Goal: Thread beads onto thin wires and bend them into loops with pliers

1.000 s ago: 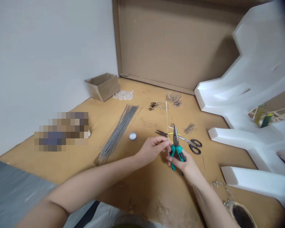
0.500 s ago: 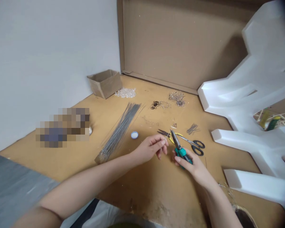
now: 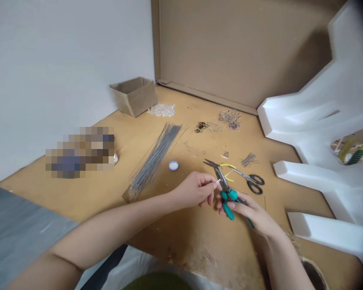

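Observation:
My left hand (image 3: 201, 189) pinches a thin piece of metal wire (image 3: 229, 173) between thumb and fingertips. In my right hand (image 3: 246, 206) are long-nosed pliers (image 3: 233, 195) with teal handles spread apart. Their opened jaws point up and away, and the wire passes at the jaws; whether they touch it I cannot tell. Just beyond lie scissors (image 3: 255, 184) with black handles and a yellow-handled pair of pliers (image 3: 226, 164), partly hidden behind the held pliers. A small pile of short wires (image 3: 249, 160) rests farther right.
Long straight wires (image 3: 157, 157) lie bundled left of centre, beside a small blue-rimmed white dish (image 3: 173, 165). Behind are a cardboard box (image 3: 134, 96), clear beads (image 3: 161, 109), dark rings (image 3: 201, 127) and tangled metal bits (image 3: 229, 117). White moulded foam (image 3: 302, 117) stands along the right.
The teal pliers have opened, their handles spreading apart. My hands have come closer together, bringing the wire to the jaws. The view has shifted slightly.

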`<state>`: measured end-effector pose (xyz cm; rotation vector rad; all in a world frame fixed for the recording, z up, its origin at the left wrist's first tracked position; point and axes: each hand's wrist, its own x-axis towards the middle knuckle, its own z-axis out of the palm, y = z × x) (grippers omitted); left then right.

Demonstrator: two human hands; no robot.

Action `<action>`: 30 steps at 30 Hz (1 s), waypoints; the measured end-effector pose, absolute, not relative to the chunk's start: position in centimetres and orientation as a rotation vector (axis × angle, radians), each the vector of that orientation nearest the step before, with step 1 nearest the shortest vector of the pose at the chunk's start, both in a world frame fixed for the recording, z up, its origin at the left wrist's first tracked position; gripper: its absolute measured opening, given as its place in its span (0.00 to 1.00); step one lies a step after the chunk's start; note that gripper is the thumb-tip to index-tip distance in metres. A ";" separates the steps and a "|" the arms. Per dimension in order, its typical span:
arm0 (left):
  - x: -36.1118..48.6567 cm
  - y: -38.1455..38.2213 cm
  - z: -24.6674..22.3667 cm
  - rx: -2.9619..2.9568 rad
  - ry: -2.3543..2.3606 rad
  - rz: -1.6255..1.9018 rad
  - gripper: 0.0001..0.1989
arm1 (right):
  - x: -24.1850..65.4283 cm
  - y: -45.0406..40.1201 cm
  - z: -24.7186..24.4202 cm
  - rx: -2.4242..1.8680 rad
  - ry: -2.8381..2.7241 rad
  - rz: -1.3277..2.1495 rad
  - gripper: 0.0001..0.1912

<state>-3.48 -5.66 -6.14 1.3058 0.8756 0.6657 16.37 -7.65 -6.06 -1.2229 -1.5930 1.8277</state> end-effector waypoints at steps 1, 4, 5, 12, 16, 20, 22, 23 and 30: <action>-3.5 -5.7 -6.2 1.306 0.877 0.661 0.10 | 16.3 -7.6 -6.1 -1.226 -1.587 1.837 0.16; -3.5 -5.6 -6.3 1.312 0.870 0.658 0.10 | 16.2 -7.6 -6.1 -1.249 -1.602 1.822 0.16; -3.5 -5.7 -6.3 1.312 0.868 0.655 0.10 | 16.2 -7.6 -6.1 -1.257 -1.614 1.809 0.15; -3.3 -5.7 -6.5 1.269 0.851 0.583 0.10 | 16.0 -7.7 -6.2 -1.270 -1.602 1.792 0.13; -3.3 -5.6 -6.5 1.243 0.860 0.569 0.11 | 16.0 -7.7 -6.2 -1.292 -1.602 1.786 0.13; -3.4 -5.4 -6.7 1.214 0.849 0.552 0.11 | 15.8 -7.7 -6.2 -1.325 -1.630 1.736 0.12; -3.4 -5.3 -6.7 1.204 0.853 0.542 0.11 | 15.7 -7.7 -6.2 -1.333 -1.650 1.714 0.11; -3.4 -5.3 -6.6 1.201 0.858 0.537 0.11 | 15.6 -7.7 -6.1 -1.332 -1.660 1.708 0.10; -3.5 -5.3 -5.9 1.210 0.879 0.499 0.11 | 15.5 -7.8 -6.2 -1.328 -1.696 1.655 0.09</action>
